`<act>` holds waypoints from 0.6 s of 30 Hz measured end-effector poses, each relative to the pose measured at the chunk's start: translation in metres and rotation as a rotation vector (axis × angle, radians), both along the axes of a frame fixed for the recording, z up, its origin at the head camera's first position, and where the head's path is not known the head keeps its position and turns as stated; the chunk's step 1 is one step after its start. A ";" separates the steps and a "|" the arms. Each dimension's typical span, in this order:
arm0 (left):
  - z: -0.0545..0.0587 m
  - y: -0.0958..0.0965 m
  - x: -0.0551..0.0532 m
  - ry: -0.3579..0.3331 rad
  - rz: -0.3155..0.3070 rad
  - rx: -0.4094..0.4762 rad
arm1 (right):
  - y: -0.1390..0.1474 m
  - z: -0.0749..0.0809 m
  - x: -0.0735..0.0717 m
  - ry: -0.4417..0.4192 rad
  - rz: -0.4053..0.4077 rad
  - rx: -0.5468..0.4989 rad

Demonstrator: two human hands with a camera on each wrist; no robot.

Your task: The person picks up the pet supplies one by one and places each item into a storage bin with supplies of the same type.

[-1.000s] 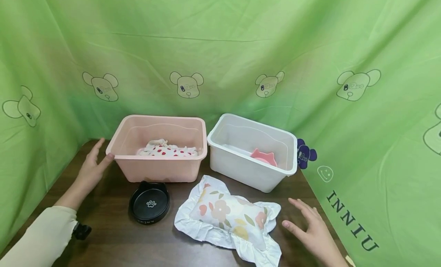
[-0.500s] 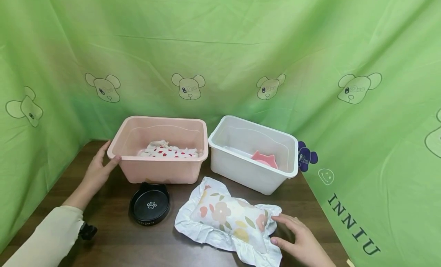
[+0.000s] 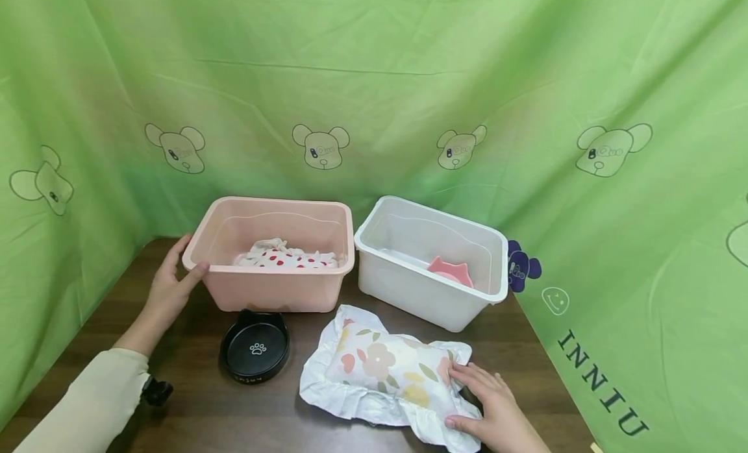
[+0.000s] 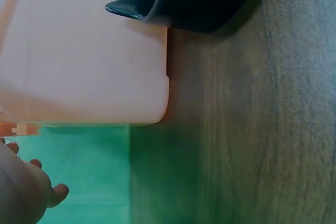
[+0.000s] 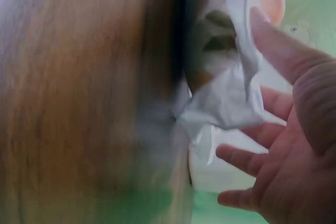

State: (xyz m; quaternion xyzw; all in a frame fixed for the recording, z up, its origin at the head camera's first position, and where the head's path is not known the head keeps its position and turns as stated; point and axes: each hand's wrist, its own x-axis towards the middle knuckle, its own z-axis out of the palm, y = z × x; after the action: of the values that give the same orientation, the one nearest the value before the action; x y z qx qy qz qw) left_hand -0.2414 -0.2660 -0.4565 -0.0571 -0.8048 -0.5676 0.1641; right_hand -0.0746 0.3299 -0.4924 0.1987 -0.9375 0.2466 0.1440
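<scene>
In the head view my left hand (image 3: 171, 287) rests at the left end of the pink bin (image 3: 269, 289), thumb by the front corner of the rim and fingers along its side. A white cloth item with red dots (image 3: 286, 257) lies inside that bin. My right hand (image 3: 493, 407) touches the right edge of a ruffled floral cushion (image 3: 380, 368), which lies flat on the table. Its fingers are spread and fairly straight in the right wrist view, with the thumb against the white ruffle (image 5: 226, 100). A black dish with cat ears (image 3: 255, 349) sits before the pink bin.
A white bin (image 3: 417, 281) stands at an angle right of the pink one, holding a pink cat-eared dish (image 3: 450, 271). Green printed curtain (image 3: 374, 83) hangs behind and on both sides of the dark wooden table (image 3: 234, 417).
My right hand has moved left from beside the cushion onto its right edge, and the cushion has shifted slightly. My left hand has come in against the pink bin's end.
</scene>
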 end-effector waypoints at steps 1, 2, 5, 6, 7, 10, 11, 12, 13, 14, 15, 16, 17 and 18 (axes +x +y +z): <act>0.000 0.000 0.000 0.006 0.002 0.001 | -0.001 -0.001 -0.001 0.016 -0.017 0.012; 0.000 0.001 0.000 0.007 0.006 -0.002 | -0.003 -0.001 -0.002 0.040 -0.031 0.031; 0.000 0.001 0.000 0.009 0.013 -0.014 | -0.008 -0.002 -0.004 0.094 -0.071 0.074; 0.000 0.001 0.000 0.010 0.012 -0.018 | -0.010 -0.001 -0.004 0.097 -0.085 0.074; 0.000 0.001 0.000 0.009 0.009 -0.020 | -0.012 -0.001 -0.005 0.087 -0.105 0.072; 0.000 0.001 -0.001 0.015 -0.002 -0.026 | -0.018 0.004 -0.006 -0.015 -0.181 0.020; 0.000 0.000 -0.001 0.019 -0.003 -0.036 | -0.019 0.005 -0.006 -0.058 -0.212 0.001; 0.000 -0.001 -0.002 0.024 -0.002 -0.050 | -0.021 0.007 -0.007 -0.099 -0.241 -0.018; 0.000 -0.001 -0.003 0.025 0.001 -0.061 | -0.022 0.008 -0.008 -0.134 -0.268 -0.032; 0.000 -0.002 -0.004 0.032 0.003 -0.072 | -0.024 0.009 -0.008 -0.161 -0.288 -0.045; 0.000 -0.003 -0.005 0.039 0.004 -0.080 | -0.025 0.010 -0.009 -0.179 -0.305 -0.054; 0.000 -0.003 -0.006 0.043 0.005 -0.085 | -0.026 0.010 -0.010 -0.188 -0.316 -0.058; -0.001 -0.004 -0.007 0.047 0.000 -0.083 | -0.027 0.010 -0.011 -0.189 -0.325 -0.063; -0.001 -0.003 -0.007 0.052 -0.005 -0.072 | -0.028 0.010 -0.011 -0.184 -0.333 -0.068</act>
State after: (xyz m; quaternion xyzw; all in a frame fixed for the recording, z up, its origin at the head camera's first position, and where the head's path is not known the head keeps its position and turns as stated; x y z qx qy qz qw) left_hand -0.2487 -0.2694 -0.4577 -0.0800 -0.8201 -0.5368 0.1813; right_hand -0.0858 0.3023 -0.4827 0.0125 -0.9578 0.2682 0.1030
